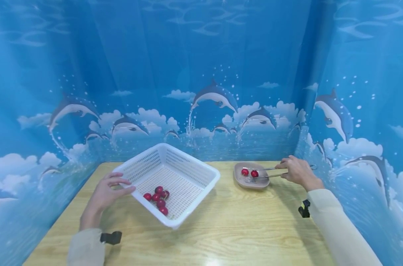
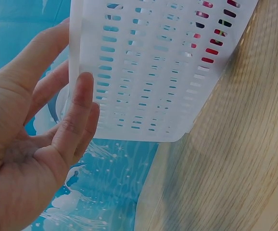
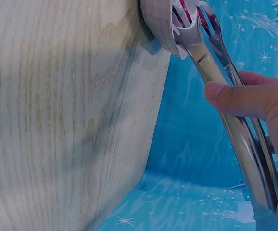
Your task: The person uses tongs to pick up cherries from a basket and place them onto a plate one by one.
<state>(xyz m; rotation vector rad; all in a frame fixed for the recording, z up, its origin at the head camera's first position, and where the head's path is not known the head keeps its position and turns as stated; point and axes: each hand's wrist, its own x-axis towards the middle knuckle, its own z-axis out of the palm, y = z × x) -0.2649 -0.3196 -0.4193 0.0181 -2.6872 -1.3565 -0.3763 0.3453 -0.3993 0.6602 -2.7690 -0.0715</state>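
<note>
My left hand [image 1: 110,190] holds the left rim of a white perforated plastic basket [image 1: 196,173], with fingers on both sides of the rim in the left wrist view. Several dark red cherries [image 1: 160,203] lie together in the basket's near left part; red also shows through the slots of its wall [image 2: 148,86]. In my right hand [image 1: 298,171] is a pair of metal tongs [image 3: 225,110], gripped partway along its arms. Its tips are at a cherry [image 1: 254,173] over a small pinkish-beige dish [image 1: 251,186]. Another cherry [image 1: 244,172] lies in that dish, left of the tips.
Both containers are on a light wood-grain table [image 1: 221,232], the dish to the right near the back edge. Blue curtains [image 1: 175,74] with dolphins and clouds enclose the table at the back and sides. Each wrist wears a small black camera [image 1: 111,238].
</note>
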